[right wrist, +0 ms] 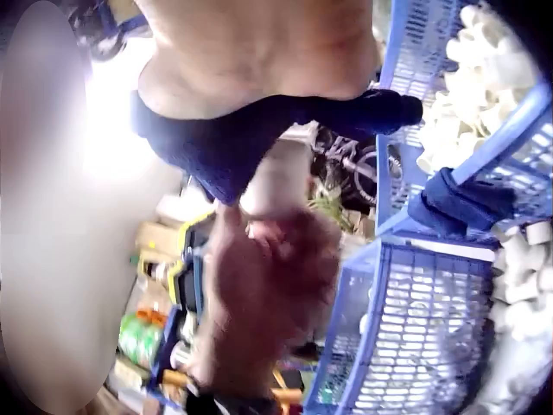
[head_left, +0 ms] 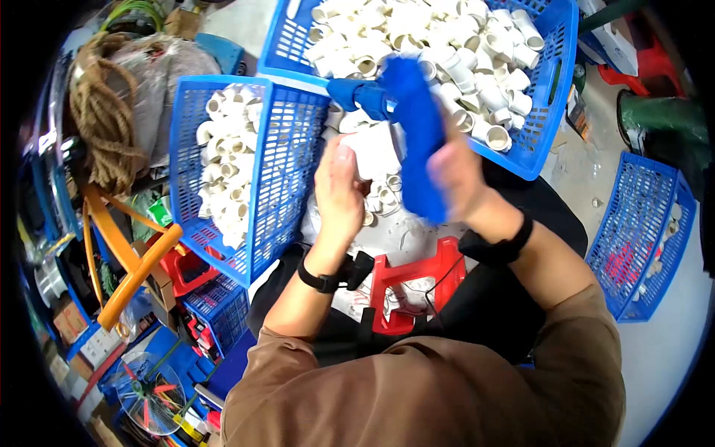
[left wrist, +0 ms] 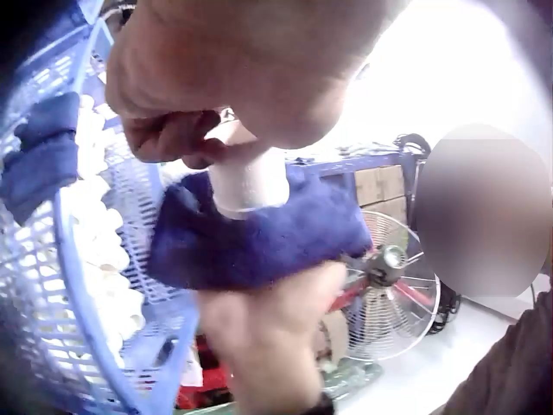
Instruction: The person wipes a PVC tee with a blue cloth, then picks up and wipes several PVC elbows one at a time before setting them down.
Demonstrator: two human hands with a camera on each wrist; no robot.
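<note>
Left hand is curling fingers round a white, tubular plastic fitting, likely keeping its end exposed toward the blue fabric cloth the blurred right hand is clutching alongside.

head view: light was bright and fairly even; white fittings beyond the fingers paled toward washout. round lens; corners were black, edges bowed. right hand and blue cloth against its fingers were streaked by motion; left hand was crisper.

left wrist view: white glare stood up and right of the left fingers, erasing detail; those fingers lay in shadow. the oval patch farther right was smoothed featureless. colours ran violet.

right wrist view: glare burned left of the right fingers, beside a pale smeared oval. white piece below them was blurred; left hand was dim, soft.
</note>
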